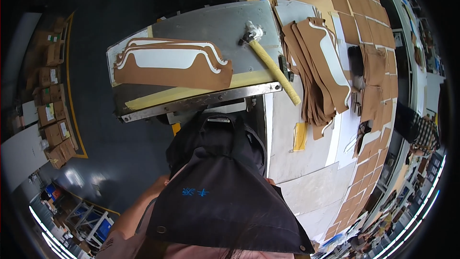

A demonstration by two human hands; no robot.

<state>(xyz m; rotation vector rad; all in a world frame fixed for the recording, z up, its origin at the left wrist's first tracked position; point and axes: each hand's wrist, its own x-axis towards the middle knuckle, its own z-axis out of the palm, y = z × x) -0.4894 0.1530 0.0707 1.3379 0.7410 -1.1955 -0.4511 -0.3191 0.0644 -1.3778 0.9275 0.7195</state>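
Observation:
Neither of my hands shows. My left forearm (139,204) runs in behind my black apron (220,201), which hides the hand. On the right, only a small bit of skin (271,181) peeps past the apron's edge. Ahead of me, a few brown pieces with white shaped strips (172,62) lie overlapped on a grey metal plate (201,21). A hammer (273,69) with a yellow wrapped handle rests to their right, its handle reaching past the plate's edge. Crumpled clear plastic (254,29) sits by its head.
Right of the plate, a fanned stack of similar brown pieces (311,76) lies on a pale worktop (287,163). A yellow piece (300,136) is near it. Many brown panels (366,172) cover the far right. Cardboard boxes (55,115) line the floor at left, beyond a yellow line.

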